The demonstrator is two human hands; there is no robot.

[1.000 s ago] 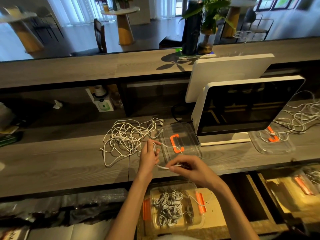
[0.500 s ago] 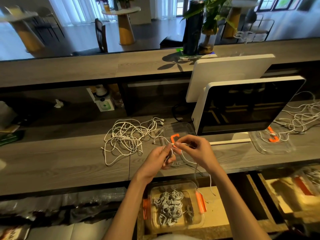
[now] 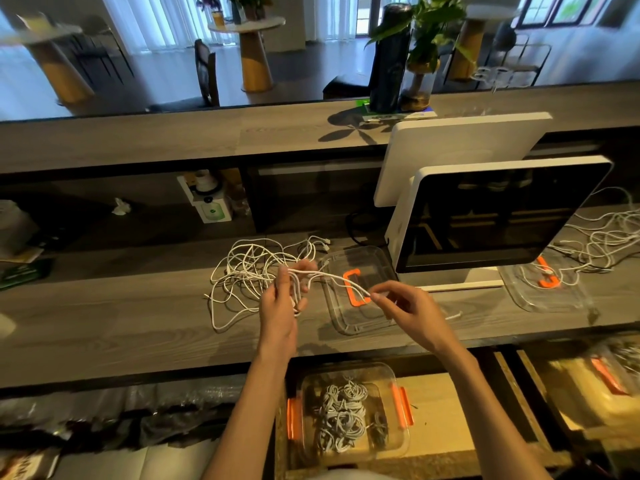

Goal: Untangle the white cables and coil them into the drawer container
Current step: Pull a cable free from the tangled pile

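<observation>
While raised over counter (image 3: 104, 327):
Left hand (image 3: 281, 306): fingers curled round looped cable (image 3: 332, 276).
Right hand (image 3: 405, 308): thumb and forefinger pinching cable's far end.
Tangle (image 3: 249, 271): on counter, behind left hand.
Container (image 3: 349, 414): in drawer (image 3: 446, 420) below, coils inside.

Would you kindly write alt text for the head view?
Two hands stretch a white cable above a wooden counter: the left hand grips its coiled loops, the right hand pinches its far end. Coiled cables fill a clear container in the drawer below.

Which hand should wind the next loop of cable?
Probably the right hand: it pinches the free stretch of cable, while the left hand already grips the gathered loops.
</observation>
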